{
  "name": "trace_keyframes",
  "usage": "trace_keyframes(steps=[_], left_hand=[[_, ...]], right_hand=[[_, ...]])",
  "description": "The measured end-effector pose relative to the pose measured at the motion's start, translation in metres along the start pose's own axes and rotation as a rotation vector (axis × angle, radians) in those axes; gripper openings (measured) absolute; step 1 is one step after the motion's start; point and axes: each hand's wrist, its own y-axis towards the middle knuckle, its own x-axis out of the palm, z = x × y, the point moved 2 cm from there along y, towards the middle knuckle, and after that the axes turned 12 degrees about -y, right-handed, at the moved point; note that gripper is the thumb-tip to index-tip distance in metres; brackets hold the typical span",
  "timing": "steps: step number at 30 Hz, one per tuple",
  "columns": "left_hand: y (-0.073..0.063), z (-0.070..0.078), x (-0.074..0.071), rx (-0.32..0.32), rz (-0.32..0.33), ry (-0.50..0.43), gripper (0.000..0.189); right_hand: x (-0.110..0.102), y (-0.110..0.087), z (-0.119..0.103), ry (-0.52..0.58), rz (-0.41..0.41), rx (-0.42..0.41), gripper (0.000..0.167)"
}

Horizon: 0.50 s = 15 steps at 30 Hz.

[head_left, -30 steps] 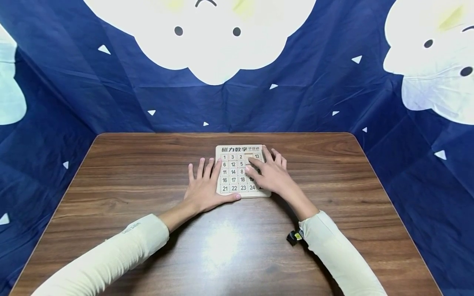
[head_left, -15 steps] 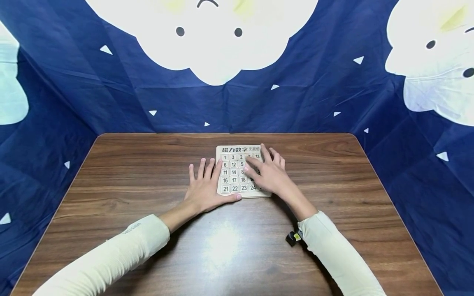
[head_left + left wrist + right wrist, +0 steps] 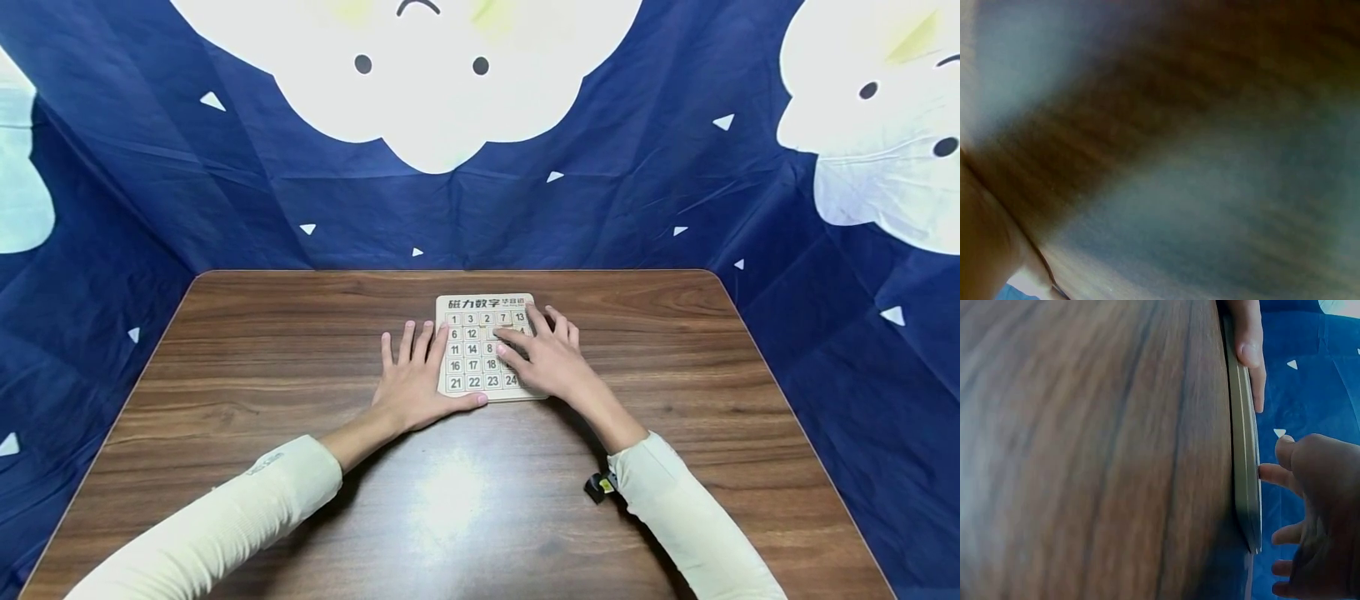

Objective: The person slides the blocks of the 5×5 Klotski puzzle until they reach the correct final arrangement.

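Tile 7 (image 3: 503, 318) slid up; board (image 3: 513, 396) beneath right hand (image 3: 553, 358).

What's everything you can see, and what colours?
Number board: 1, cream, on the table
Number tiles: many, cream, in the board
Table: 1, brown, under the board
Cloth: count unclear, blue, behind the table
Cloud shapes: 3, white, on the cloth
Triangles: several, white, on the cloth
Gadget: 1, black and yellow, near the right sleeve
Sleeves: 2, cream, on the arms
Left hand: 1, at the board's left edge
Right hand: 1, over the board's right side
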Motion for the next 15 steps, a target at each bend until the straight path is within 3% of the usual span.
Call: trace_keyframes(steps=[10, 15], left_hand=[[0.000, -0.001, -0.001, -0.012, -0.015, 0.007, 0.148], [0.000, -0.001, 0.000, -0.013, -0.017, 0.016, 0.148]], right_hand=[[-0.004, -0.001, 0.012, 0.002, -0.005, 0.044, 0.050], [-0.006, 0.000, 0.004, 0.007, 0.044, 0.020, 0.050]])
